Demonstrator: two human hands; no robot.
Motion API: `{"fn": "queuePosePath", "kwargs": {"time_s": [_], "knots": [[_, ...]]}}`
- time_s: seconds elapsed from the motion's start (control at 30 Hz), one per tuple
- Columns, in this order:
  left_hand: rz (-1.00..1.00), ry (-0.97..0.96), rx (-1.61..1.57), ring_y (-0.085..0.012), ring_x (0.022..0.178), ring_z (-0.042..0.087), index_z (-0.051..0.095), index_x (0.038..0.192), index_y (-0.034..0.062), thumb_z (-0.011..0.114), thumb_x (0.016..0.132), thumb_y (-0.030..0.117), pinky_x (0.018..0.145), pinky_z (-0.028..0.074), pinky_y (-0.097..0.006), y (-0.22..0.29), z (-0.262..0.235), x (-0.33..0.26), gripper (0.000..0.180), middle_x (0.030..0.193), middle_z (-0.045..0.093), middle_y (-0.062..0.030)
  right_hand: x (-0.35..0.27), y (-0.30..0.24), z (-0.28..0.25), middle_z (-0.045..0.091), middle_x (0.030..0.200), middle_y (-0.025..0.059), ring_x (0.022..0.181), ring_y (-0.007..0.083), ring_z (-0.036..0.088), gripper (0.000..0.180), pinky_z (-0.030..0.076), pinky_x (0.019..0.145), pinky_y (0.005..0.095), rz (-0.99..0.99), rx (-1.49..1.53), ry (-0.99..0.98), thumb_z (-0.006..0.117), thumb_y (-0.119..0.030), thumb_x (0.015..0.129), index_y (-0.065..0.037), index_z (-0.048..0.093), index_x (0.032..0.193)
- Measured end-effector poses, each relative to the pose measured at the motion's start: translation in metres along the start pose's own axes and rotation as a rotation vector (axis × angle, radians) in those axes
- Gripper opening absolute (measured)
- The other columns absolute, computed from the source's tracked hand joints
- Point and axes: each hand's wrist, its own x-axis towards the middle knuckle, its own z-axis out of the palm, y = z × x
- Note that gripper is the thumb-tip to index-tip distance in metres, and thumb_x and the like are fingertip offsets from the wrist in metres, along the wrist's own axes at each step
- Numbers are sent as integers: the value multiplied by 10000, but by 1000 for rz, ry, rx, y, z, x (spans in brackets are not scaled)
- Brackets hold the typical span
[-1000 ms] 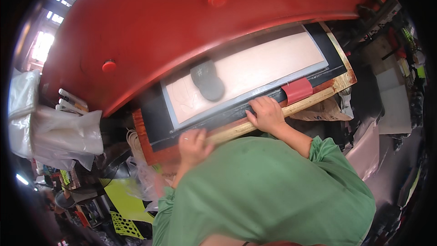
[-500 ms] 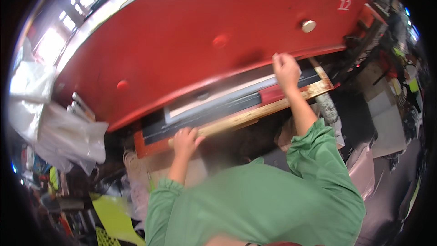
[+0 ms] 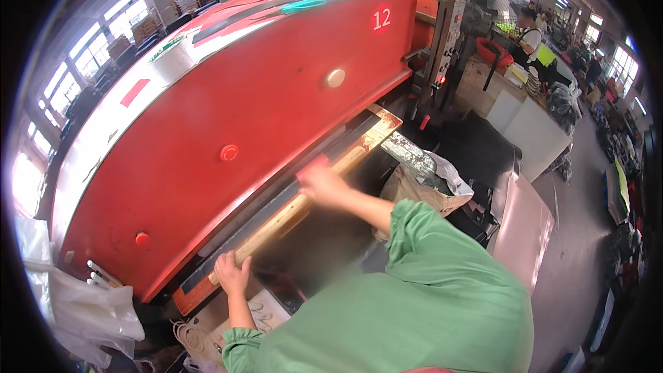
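A long wooden bar [image 3: 276, 224] runs along the front of a dark, narrow bed [image 3: 259, 215] under a big red machine [image 3: 276, 83]. My left hand [image 3: 231, 274] is closed over the bar's lower left end, fingers on top and thumb on the near side. Over the middle of the bed, my right hand [image 3: 323, 185] is closed on a small flat red piece [image 3: 314, 164]. Motion blurs both the piece and the fingertips, so its exact kind does not show.
Round buttons, one a red knob [image 3: 229, 152], dot the machine's front. A control post [image 3: 442, 48] stands at its right end. Beyond the bar's right end lies an open bag [image 3: 431, 190]. Clear plastic sheeting [image 3: 97, 311] hangs at the left. A person [image 3: 528, 38] is farther back.
The view has swung round and shows more of the room on the right. My right hand has come down onto the red piece, which lay on the bed before. My left hand stays at the bar's end.
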Motion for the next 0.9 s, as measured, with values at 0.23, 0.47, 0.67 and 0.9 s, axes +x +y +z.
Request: {"fn": "queuePosePath", "kwargs": {"time_s": [0.23,0.47,0.67,0.9], "knots": [[-33,-37,0,-356,1012,558,641,1053,76,836,686,315,898,446,-461,6,-5,3,480,1019,597,-136,-32,0,39,542,1251,152,1199,313,498,365,385,1019,467,-156,-187,224,715,-394,809,-68,672,966],[-36,-39,-40,-358,962,589,664,1003,94,858,640,325,863,473,-456,-1,5,5,472,963,613,-132,-33,-8,41,601,1040,83,1042,287,551,269,416,908,447,-81,-356,160,687,-339,790,-102,668,916],[-96,-18,-44,-328,941,592,678,969,103,863,628,315,854,465,-454,16,-1,-19,442,945,606,-109,-38,-19,27,606,973,80,1016,296,553,228,427,877,443,-245,-386,155,743,-291,750,-74,685,792],[-83,-200,-78,-333,822,605,639,876,77,807,697,342,768,476,-451,50,-40,-65,361,830,599,-111,-12,-108,68,583,1173,199,1100,373,544,459,448,967,459,-105,8,170,758,-231,781,-31,622,1172]]}}
